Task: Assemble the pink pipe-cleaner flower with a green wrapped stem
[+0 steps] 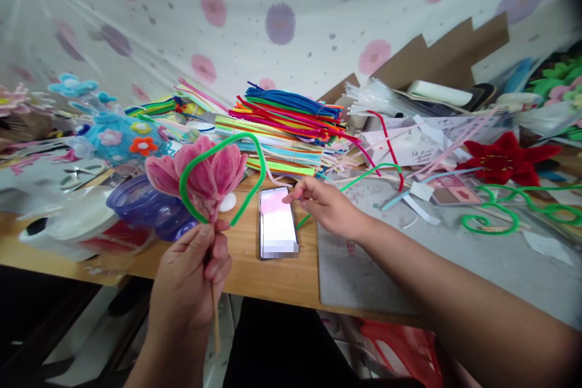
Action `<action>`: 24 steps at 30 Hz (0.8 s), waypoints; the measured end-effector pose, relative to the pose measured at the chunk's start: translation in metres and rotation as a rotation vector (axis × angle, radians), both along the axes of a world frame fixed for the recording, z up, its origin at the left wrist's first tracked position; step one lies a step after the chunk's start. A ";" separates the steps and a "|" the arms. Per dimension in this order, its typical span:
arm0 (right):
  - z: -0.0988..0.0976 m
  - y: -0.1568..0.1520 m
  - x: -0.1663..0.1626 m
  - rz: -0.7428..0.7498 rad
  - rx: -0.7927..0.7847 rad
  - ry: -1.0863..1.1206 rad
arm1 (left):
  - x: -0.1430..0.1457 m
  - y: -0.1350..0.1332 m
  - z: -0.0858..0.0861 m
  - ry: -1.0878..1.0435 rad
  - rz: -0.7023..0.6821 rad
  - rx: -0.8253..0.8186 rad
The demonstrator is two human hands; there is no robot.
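My left hand point(193, 273) is closed round the thin stem of a pink fuzzy flower point(207, 173), held upright above the table's front edge. A bent green pipe cleaner point(261, 163) loops in front of the petals, its lower left end reaching my fingers. Below them, the pale stem point(216, 321) sticks out. My right hand point(325, 206) hovers at the upper right of a phone point(278, 227), fingers loosely bent, forefinger pointing at the lit screen. Whether it touches the glass I cannot tell. Another green pipe cleaner point(370, 173) passes behind that hand.
Bundles of coloured pipe cleaners point(286, 112) are piled at the back. At left stand a purple bowl point(136, 200), scissors point(79, 176) and a blue flowered piece point(120, 136). A grey mat point(364, 276) at right carries green curls point(491, 227) and a red flower point(504, 157).
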State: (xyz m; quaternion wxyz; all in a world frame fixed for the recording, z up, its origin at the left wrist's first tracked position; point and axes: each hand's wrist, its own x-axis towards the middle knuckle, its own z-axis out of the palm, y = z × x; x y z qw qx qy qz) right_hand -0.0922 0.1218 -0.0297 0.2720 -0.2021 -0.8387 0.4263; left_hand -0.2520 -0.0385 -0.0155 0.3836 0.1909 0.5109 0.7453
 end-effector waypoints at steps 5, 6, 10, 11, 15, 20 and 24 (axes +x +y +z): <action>-0.009 -0.019 0.016 -0.052 -0.021 0.026 | 0.002 0.002 -0.002 0.002 -0.010 0.010; -0.012 -0.022 0.017 -0.072 -0.008 0.014 | 0.003 0.002 -0.002 0.002 -0.013 0.010; -0.020 -0.027 0.019 -0.119 0.013 0.008 | 0.006 0.003 0.000 -0.006 -0.016 0.000; -0.021 -0.027 0.018 -0.123 0.019 0.011 | 0.007 0.003 0.001 -0.007 -0.013 -0.001; -0.025 -0.024 0.017 -0.128 0.063 0.014 | 0.011 0.005 0.002 -0.007 -0.007 -0.023; -0.027 -0.027 0.016 -0.106 0.106 -0.025 | 0.014 0.009 0.002 0.001 0.000 -0.026; -0.028 -0.028 0.015 -0.080 0.118 -0.057 | 0.015 0.010 0.004 -0.002 0.010 -0.024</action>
